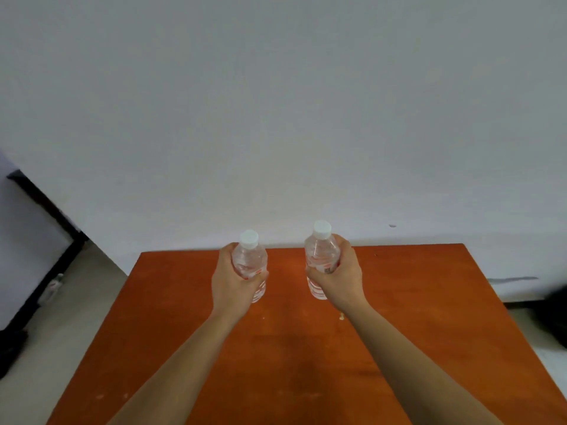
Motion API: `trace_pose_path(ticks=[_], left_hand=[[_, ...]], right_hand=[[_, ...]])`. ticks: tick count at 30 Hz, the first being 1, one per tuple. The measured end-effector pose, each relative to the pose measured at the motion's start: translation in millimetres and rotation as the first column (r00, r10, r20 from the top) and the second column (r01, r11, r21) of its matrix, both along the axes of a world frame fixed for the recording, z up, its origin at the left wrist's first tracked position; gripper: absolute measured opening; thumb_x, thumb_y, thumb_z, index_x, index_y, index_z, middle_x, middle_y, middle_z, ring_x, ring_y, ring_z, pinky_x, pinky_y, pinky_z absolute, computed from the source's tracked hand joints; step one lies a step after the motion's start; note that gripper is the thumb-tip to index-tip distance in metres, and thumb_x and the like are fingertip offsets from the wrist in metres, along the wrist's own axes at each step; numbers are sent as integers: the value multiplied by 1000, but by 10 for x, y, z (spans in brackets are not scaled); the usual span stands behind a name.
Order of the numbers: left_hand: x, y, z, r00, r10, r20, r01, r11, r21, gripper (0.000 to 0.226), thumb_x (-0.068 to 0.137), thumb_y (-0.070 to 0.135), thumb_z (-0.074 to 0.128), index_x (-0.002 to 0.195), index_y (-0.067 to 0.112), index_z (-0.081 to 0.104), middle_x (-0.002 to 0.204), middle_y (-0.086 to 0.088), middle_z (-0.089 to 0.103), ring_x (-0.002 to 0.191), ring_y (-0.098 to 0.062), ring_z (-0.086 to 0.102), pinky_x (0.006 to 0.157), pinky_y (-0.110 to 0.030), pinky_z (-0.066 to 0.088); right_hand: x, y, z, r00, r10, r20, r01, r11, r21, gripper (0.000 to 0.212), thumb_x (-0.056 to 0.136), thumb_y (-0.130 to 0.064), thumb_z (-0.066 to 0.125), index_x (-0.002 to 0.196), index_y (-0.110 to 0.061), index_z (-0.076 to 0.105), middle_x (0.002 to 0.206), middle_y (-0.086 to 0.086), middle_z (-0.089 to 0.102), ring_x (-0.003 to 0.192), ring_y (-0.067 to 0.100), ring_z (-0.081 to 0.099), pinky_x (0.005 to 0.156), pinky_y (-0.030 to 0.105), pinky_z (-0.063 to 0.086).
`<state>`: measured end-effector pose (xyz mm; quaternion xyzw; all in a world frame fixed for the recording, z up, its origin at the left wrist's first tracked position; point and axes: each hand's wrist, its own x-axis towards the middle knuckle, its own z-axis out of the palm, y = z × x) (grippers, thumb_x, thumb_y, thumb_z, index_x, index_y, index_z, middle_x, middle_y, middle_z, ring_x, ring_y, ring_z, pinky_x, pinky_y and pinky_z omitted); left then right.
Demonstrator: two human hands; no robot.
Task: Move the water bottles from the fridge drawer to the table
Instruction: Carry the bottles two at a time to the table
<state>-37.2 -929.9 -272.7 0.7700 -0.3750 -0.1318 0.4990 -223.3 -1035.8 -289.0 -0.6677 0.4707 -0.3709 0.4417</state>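
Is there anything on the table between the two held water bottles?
No. In the head view, only bare orange tabletop shows between the left-hand bottle and the right-hand bottle.

The table (429, 317) stands against the wall (276, 118), its far edge along the wall's foot, with floor (76, 302) to its left. Over the table's far half, the left hand (233, 283) holds one water bottle (250, 259) upright, and to its right, apart from it, the right hand (340, 277) holds another water bottle (320, 253) upright. Whether the bottles' bases touch the tabletop cannot be told.
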Motion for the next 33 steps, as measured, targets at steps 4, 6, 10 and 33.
trace_pose_path(ticks=[4,6,10,33], left_hand=[[569,-391,-253,995,-92,25,89,990,109,82,61,27,91,130,28,47,117,14,55,113,-18,55,93,-43,49],[769,-557,-385,992,-126,11,123,983,139,83,62,27,91,132,26,46,120,11,56,114,-19,55,93,-42,49],[1065,-850,-630,985,-168,-31,171,964,205,82,64,27,90,133,24,46,121,7,60,111,-20,60,93,-41,52],[1948,-1692,-1215,936,-348,-52,340,855,391,81,74,20,85,140,20,39,135,-4,57,124,-25,55,101,-47,49]], right_hand=[[359,-264,-203,993,-61,-106,64,998,24,73,69,-25,86,128,-35,44,118,-7,50,107,14,53,84,28,43],[496,-385,-345,985,-93,-143,98,995,29,73,69,-27,86,130,-31,48,118,-7,56,106,15,57,83,28,45],[765,-586,-575,968,-123,-218,143,987,78,75,69,-32,88,133,-29,50,106,-18,62,96,9,64,76,18,48],[1772,-1681,-1091,829,333,-449,-245,939,244,85,79,-7,78,146,-25,30,133,2,57,121,22,54,97,34,45]])
